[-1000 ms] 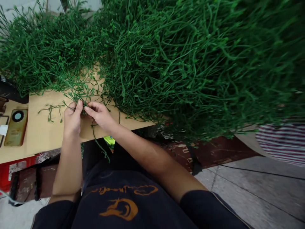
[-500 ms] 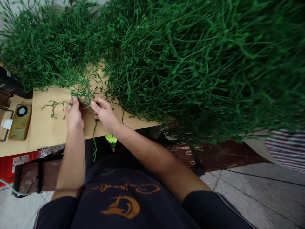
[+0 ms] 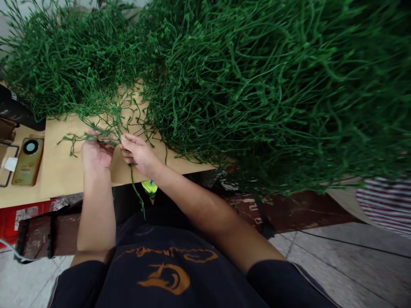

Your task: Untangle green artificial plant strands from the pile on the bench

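My right hand (image 3: 136, 153) is closed in a pinch on a thin green plant stem (image 3: 137, 194), whose tail hangs below the board's front edge. Forked green tips fan out above the pinch. To its left is my left hand (image 3: 98, 152), palm turned up and fingers loosely apart, slightly blurred. Thin sprigs (image 3: 74, 139) lie across and beside its fingers; none looks gripped. Both hands are over a tan board (image 3: 61, 171). Behind them a large heap of the same green stems (image 3: 257, 85) covers the back and right.
A gold phone (image 3: 27, 164) lies at the left, with a black cylinder (image 3: 19, 107) behind it. Below the board are a red container (image 3: 8, 222) and a brown bench (image 3: 298, 209). Striped cloth (image 3: 382, 205) shows at the far right.
My left hand has opened from its pinch and turned palm up, shifting slightly left. My right hand keeps its pinch; the hanging stem tail has swung to the right.
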### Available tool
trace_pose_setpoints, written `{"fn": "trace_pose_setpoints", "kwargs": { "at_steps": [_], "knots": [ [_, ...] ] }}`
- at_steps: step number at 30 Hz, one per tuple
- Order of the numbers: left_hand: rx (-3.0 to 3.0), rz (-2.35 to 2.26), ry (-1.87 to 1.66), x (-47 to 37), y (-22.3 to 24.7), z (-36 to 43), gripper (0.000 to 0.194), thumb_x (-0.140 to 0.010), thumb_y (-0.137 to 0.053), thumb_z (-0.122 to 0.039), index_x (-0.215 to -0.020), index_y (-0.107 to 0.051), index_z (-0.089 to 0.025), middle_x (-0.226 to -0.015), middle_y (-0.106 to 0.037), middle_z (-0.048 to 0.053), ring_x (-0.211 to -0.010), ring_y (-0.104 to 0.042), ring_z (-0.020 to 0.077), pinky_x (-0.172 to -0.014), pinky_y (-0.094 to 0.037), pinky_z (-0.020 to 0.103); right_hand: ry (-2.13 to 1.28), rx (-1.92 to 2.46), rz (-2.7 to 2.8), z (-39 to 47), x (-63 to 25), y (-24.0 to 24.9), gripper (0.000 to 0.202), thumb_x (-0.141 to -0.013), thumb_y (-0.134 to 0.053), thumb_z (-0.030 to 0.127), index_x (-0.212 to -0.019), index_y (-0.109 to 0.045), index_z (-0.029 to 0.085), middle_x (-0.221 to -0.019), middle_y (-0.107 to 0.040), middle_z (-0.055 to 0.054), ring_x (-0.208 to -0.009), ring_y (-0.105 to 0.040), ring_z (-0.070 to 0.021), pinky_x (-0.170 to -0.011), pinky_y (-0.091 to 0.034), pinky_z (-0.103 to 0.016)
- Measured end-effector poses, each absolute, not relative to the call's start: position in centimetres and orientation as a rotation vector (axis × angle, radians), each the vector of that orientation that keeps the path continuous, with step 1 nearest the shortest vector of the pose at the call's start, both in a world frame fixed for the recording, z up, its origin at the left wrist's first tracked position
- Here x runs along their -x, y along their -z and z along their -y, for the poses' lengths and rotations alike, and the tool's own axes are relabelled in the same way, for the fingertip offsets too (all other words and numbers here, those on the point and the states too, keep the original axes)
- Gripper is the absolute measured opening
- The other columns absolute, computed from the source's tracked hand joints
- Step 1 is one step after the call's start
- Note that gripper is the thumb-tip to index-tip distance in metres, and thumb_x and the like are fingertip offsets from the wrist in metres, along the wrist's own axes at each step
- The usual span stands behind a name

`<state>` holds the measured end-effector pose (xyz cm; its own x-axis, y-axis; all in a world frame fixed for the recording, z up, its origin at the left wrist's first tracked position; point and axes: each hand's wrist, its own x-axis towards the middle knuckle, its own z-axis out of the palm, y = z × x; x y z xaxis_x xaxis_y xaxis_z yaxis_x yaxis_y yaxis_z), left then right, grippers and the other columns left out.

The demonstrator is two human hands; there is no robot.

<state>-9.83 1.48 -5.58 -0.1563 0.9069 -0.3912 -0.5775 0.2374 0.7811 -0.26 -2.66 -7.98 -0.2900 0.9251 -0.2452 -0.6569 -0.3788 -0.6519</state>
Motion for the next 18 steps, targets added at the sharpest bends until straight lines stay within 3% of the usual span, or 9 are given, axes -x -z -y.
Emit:
{"fn": "trace_pose_setpoints", "kwargs": {
  "at_steps": [3,8,13,18],
  "knots": [
    [-0.489,-1.101,-1.418,11.0,6.1,-2.4,0.034,-0.093,-0.032,-0.021,-0.06,-0.042,-0.019,-0.048,-0.037,-0.004,-0.039,-0.028,0.0081,-0.045,-0.033,0.022,-1.868,0.741,0.558,2.5,0.7,7.7,0.03,-0.093,-0.04,0.017,-0.064,-0.032,0.017,-0.053,-0.023,0.009,-0.041,-0.016,-0.0015,-0.038,-0.012,-0.011],
    [-0.922,-1.11,-1.267,13.9,8.6,-4.8,0.025,-0.084,-0.048,-0.033,-0.061,-0.045,-0.024,-0.056,-0.048,0.001,-0.052,-0.042,0.0149,-0.057,-0.039,0.032,-1.877,0.729,0.552,2.2,0.9,7.6,0.031,-0.092,-0.043,0.019,-0.064,-0.033,0.017,-0.053,-0.024,0.009,-0.041,-0.017,-0.0012,-0.038,-0.013,-0.011],
    [-0.66,-1.172,-1.325,12.3,8.0,-4.5,0.028,-0.082,-0.052,-0.028,-0.058,-0.041,-0.021,-0.05,-0.039,-0.002,-0.044,-0.038,0.0086,-0.04,-0.03,0.023,-1.851,0.722,0.406,2.1,0.1,7.7,0.026,-0.092,-0.042,0.017,-0.066,-0.04,0.016,-0.051,-0.023,0.01,-0.039,-0.016,-0.0009,-0.037,-0.013,-0.012],
    [-0.818,-1.153,-1.3,11.8,6.7,-1.5,0.016,-0.082,-0.056,-0.029,-0.07,-0.059,-0.019,-0.07,-0.062,0.002,-0.058,-0.055,0.0083,-0.043,-0.041,0.016,-1.799,0.685,0.276,2.1,-0.5,8.0,0.02,-0.09,-0.045,0.016,-0.07,-0.043,0.016,-0.05,-0.024,0.011,-0.039,-0.015,-0.0013,-0.037,-0.01,-0.015]
  ]
}}
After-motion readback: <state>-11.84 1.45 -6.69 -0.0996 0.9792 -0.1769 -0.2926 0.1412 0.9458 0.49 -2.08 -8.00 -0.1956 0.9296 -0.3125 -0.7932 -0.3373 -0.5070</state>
